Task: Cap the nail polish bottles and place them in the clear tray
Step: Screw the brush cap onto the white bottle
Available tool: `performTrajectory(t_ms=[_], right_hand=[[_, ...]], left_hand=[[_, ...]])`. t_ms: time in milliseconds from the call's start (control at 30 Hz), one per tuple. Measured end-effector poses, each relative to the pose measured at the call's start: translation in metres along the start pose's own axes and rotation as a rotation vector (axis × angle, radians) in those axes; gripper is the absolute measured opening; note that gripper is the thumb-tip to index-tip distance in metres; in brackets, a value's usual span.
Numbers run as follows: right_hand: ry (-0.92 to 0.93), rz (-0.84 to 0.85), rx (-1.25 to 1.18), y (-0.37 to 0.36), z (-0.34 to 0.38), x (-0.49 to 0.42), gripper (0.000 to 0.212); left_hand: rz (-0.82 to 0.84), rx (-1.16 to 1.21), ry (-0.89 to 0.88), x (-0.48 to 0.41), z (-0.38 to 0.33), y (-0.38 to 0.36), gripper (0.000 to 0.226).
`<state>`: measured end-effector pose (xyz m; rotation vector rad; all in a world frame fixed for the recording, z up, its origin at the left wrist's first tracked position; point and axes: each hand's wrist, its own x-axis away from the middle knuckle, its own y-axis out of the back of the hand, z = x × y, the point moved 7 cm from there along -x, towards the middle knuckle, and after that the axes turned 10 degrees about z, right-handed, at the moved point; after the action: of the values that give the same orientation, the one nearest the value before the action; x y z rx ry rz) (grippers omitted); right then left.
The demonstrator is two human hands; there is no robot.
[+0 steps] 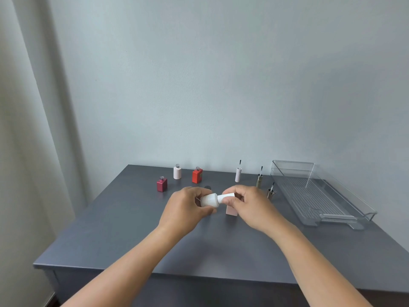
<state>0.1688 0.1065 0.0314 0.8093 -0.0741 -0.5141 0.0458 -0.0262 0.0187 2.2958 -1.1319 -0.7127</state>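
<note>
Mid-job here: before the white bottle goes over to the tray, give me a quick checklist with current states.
1. Left hand grip on the white bottle: ok, held off the table.
2. Right hand on its cap: ok, fingers wrapped round it.
3. Cap fully tightened: cannot tell.
4. Clear tray free to receive: ok, no bottles inside.
5. Path to the tray: not ok, two gold caps stand brush-up in between.
6. Other bottles capped: not ok, dark red, pale pink and orange-red stand open.

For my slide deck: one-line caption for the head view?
Both hands join cap to white bottle; clear tray empty.
</note>
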Motion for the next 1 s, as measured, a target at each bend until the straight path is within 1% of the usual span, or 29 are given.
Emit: performTrajectory(t_ms=[67, 200, 300, 433, 567, 800, 900, 1000], right_hand=[[-0.022, 0.025, -0.009, -0.004, -0.002, 0.0, 0.007], [-0.048, 0.052, -0.013, -0.01, -0.003, 0.002, 0.01], [-0.056, 0.045, -0.023, -0.011, -0.004, 0.002, 0.009], [-0.068, 0.021, -0.041, -0.01, -0.006, 0.002, 0.014], [-0.053, -0.011, -0.007, -0.008, -0.005, 0.002, 0.01], [-0.053, -0.055, 0.038, -0.006, -0.008, 0.002, 0.009], [-0.064, -0.066, 0.05, -0.005, -0.01, 0.002, 0.014], [-0.066, -0.066, 0.039, -0.005, -0.01, 0.003, 0.014]], left_hand=[[0.001, -0.03, 0.001, 0.001, 0.001, -0.001, 0.036], [0.003, -0.073, -0.003, 0.005, 0.002, -0.004, 0.032], [-0.01, -0.106, -0.019, 0.006, 0.001, -0.007, 0.03], [-0.027, -0.148, -0.037, 0.007, 0.0, -0.01, 0.028], [-0.056, -0.181, -0.061, 0.007, -0.003, -0.012, 0.026], [-0.079, -0.219, -0.063, 0.004, -0.004, -0.015, 0.028], [-0.092, -0.234, -0.072, 0.003, -0.004, -0.017, 0.029], [-0.097, -0.241, -0.075, 0.003, -0.004, -0.018, 0.03]])
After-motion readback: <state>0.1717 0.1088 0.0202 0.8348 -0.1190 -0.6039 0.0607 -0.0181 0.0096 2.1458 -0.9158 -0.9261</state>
